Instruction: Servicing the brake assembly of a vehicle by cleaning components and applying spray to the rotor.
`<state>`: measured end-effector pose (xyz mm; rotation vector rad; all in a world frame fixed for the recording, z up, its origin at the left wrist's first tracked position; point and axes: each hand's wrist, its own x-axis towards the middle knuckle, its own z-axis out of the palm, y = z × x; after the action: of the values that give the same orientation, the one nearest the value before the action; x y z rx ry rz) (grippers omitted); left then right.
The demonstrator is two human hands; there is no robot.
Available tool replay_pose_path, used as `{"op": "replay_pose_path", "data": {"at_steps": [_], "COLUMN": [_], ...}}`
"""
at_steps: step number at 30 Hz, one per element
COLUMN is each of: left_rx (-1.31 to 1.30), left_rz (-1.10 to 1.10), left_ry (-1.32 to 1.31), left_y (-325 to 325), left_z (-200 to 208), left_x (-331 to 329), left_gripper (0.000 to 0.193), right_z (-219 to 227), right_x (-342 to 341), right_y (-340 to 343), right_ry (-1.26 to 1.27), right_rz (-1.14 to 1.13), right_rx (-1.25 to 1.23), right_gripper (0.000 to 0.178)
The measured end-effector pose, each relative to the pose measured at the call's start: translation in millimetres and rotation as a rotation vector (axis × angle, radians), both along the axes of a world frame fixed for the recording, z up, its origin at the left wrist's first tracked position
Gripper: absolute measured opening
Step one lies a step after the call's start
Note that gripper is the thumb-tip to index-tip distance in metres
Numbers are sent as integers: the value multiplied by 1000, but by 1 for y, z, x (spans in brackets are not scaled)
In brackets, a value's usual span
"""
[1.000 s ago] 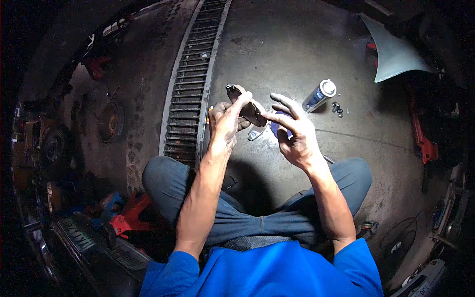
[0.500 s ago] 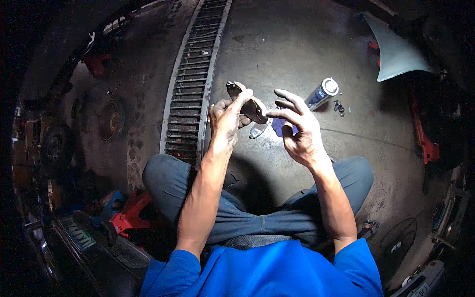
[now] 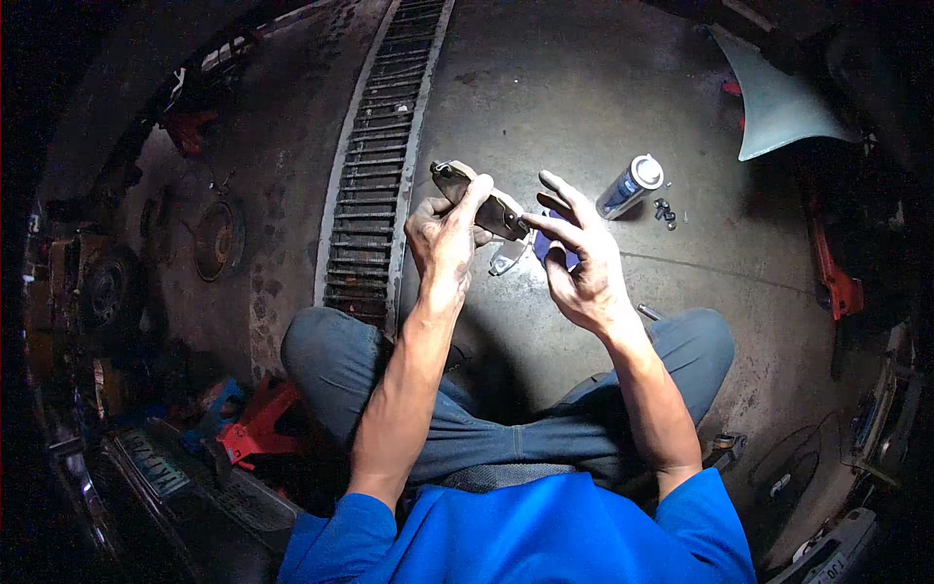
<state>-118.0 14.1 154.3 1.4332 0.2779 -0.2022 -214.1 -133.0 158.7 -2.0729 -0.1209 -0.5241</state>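
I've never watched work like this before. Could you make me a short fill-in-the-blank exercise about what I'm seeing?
1. The dark part is gripped in the person's ____ hand.
2. Beyond the right hand, the can stands on the ____.
3. The metal grate lies to the ____ of the can.
4. The colour of the person's shirt is ____.

Missing words: left; floor; left; blue.

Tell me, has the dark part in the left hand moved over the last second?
Yes: the dark part has shifted slightly left; its far end now appears closer to the metal floor grate.
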Motion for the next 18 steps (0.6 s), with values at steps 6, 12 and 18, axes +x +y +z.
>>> {"op": "replay_pose_path", "data": {"at_steps": [6, 12, 18], "left_rx": [48, -55, -468], "left_rz": [85, 101, -32], "left_ry": [-144, -119, 149], "left_y": [-4, -6, 8], "left_z": [-8, -3, -17], "left_x": [-1, -2, 9], "left_gripper": [36, 34, 23], "right_z": [2, -6, -11], "right_x": [-3, -3, -3], "right_y": [7, -1, 5], "right_ry": [80, 216, 179], "right_rz": [14, 49, 7], "right_rx": [259, 520, 632], "right_gripper": [52, 41, 43]}}
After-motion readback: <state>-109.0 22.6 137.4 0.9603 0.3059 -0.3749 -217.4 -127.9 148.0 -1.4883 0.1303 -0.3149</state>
